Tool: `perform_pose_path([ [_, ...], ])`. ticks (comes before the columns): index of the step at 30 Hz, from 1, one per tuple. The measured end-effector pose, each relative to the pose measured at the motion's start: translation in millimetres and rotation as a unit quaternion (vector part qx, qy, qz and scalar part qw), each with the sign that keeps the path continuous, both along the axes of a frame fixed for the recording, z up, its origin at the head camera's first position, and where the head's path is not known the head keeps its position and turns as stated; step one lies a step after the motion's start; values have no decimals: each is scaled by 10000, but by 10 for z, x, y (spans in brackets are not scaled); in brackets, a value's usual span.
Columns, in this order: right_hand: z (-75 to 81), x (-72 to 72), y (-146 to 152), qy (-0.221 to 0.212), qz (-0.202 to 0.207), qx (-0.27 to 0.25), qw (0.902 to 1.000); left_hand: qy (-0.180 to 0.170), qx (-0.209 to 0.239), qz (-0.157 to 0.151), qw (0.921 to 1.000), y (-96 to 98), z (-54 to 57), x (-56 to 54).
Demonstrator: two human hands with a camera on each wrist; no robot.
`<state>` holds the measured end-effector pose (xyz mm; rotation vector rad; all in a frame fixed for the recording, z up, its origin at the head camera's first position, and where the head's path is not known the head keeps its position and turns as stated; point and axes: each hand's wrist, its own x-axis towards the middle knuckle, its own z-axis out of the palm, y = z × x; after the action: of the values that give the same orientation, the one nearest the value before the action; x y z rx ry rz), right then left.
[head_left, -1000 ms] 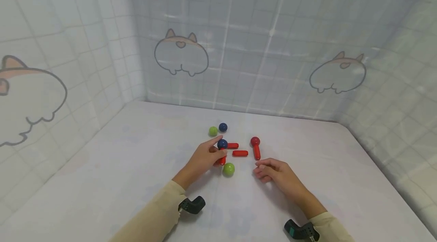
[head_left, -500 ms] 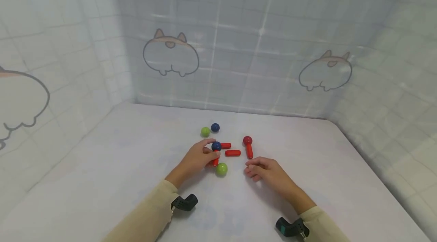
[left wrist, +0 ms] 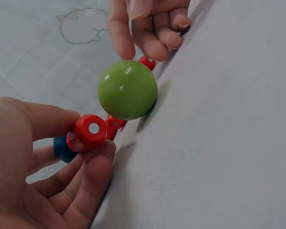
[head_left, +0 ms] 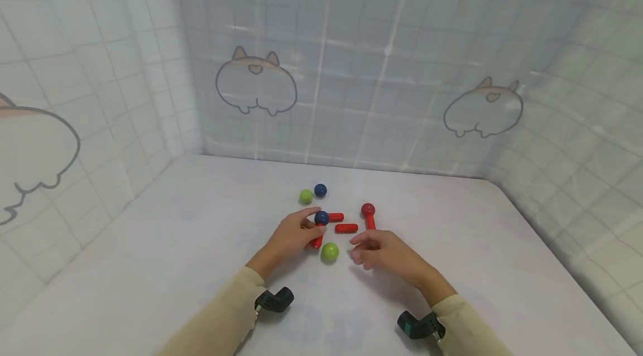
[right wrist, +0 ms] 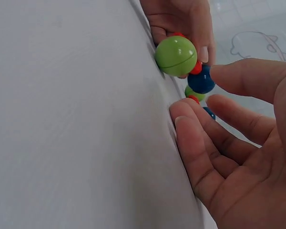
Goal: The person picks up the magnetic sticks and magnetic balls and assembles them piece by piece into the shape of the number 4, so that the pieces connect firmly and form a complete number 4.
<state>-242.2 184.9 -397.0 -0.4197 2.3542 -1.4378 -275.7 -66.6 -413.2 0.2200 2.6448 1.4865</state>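
My left hand (head_left: 288, 240) pinches a short red rod (left wrist: 88, 133) between thumb and fingers. A dark blue ball (head_left: 321, 217) sits at the rod's far end. Just to the right of that hand, a green ball (head_left: 330, 253) rests on the white surface. My right hand (head_left: 389, 255) is right of the green ball, its fingers loosely bent and holding nothing. In the right wrist view, its thumb and fingers are spread apart, with the blue ball (right wrist: 201, 80) showing beyond them. A red ball (head_left: 368, 210) joined to a red rod lies behind the right hand, which hides the rod's near end.
Two loose red rods lie mid-table, one nearer (head_left: 346, 228) and one farther (head_left: 336, 216). Behind them are a smaller green ball (head_left: 306, 196) and another dark blue ball (head_left: 320, 190). Pale printed cloth walls (head_left: 341, 121) stand around the back and sides.
My right hand has moved left, closer to the green ball, and now overlaps the end of the red rod. The left hand keeps its pinch. The head view has shifted slightly.
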Motion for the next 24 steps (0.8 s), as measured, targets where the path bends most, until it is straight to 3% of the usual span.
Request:
perform_pose_path([
  [8, -34, -75, -129, 112, 87, -20, 9999, -86, -139, 15, 9999, -20, -38, 1],
  [24, 5, -109, -299, 340, 47, 63, 9994, 185, -530, 189, 9982, 41, -10, 25],
])
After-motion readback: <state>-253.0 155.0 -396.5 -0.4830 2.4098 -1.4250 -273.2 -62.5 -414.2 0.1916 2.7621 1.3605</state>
